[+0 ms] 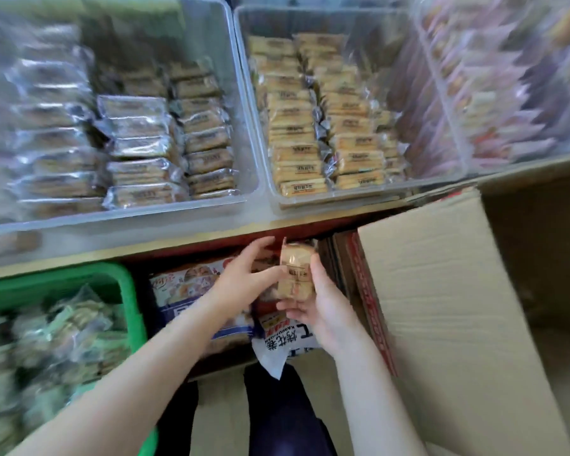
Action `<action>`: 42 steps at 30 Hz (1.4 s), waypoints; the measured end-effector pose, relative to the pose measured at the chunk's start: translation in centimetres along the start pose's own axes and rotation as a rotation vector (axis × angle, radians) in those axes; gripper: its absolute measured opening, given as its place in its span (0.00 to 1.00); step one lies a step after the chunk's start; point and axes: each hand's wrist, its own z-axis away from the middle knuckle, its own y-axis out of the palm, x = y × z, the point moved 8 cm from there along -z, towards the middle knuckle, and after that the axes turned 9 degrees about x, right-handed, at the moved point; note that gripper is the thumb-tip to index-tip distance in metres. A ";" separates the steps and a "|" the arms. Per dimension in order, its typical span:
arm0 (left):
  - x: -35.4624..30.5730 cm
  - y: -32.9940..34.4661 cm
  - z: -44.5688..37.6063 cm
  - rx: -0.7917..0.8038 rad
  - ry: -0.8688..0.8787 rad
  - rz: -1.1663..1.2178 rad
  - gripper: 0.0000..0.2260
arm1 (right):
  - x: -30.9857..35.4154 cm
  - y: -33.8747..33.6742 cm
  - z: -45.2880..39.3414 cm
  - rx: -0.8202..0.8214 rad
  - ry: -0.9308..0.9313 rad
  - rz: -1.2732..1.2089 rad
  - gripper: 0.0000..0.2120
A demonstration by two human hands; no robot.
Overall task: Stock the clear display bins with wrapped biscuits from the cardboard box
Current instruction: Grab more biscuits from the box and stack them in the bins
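Right hand (323, 307) clamped on a biscuit pack (296, 271), held upright just below the clear bins (264, 179); left hand (244, 278) open-fingered, fingertips touching the pack's side. Dark label print on the wrapper, too blurred to read. Beneath, a white bag (283, 347) reading perhaps "KAOHUAJUAN"; box (441, 291) flap at right.

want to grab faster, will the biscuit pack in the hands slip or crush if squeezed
The biscuit pack has a glossy clear wrap, so it is probably a bit slippery. It keeps a firm block shape between the right hand and left hand, so likely stiff, though hard squeezing may crack the biscuits. It looks light.
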 end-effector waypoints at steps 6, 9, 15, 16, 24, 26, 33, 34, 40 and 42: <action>-9.0 -6.0 12.4 -0.119 0.124 0.426 0.07 | 9.4 10.8 9.5 0.105 -0.181 0.248 0.26; -11.6 -10.2 17.4 -0.202 0.229 0.534 0.07 | 12.9 17.1 11.9 0.193 -0.273 0.389 0.24; -13.3 -19.5 25.6 -0.277 0.384 0.550 0.17 | 16.2 27.8 13.7 0.235 -0.440 0.528 0.11; -13.2 -20.7 26.7 -0.252 0.379 0.504 0.20 | 16.4 29.4 13.6 0.230 -0.453 0.526 0.11; -7.3 -32.0 34.4 -0.454 0.313 0.255 0.11 | 14.0 42.5 10.4 0.384 -0.476 0.814 0.08; -5.2 -34.7 35.4 -0.491 0.288 0.199 0.13 | 12.4 45.1 8.7 0.370 -0.489 0.947 0.10; 2.8 -42.2 38.2 -0.890 0.088 -0.180 0.15 | 6.6 51.9 0.9 0.234 -0.460 1.136 0.13; 3.6 -42.4 38.4 -0.915 0.077 -0.256 0.14 | 5.8 52.9 0.0 0.235 -0.449 1.165 0.13; 8.0 -41.0 37.7 -0.876 -0.021 -0.697 0.18 | 0.7 56.8 -4.4 0.423 -0.199 1.412 0.17; 9.3 -40.3 37.1 -0.820 -0.102 -0.760 0.24 | 0.5 57.2 -4.9 0.434 -0.173 1.434 0.18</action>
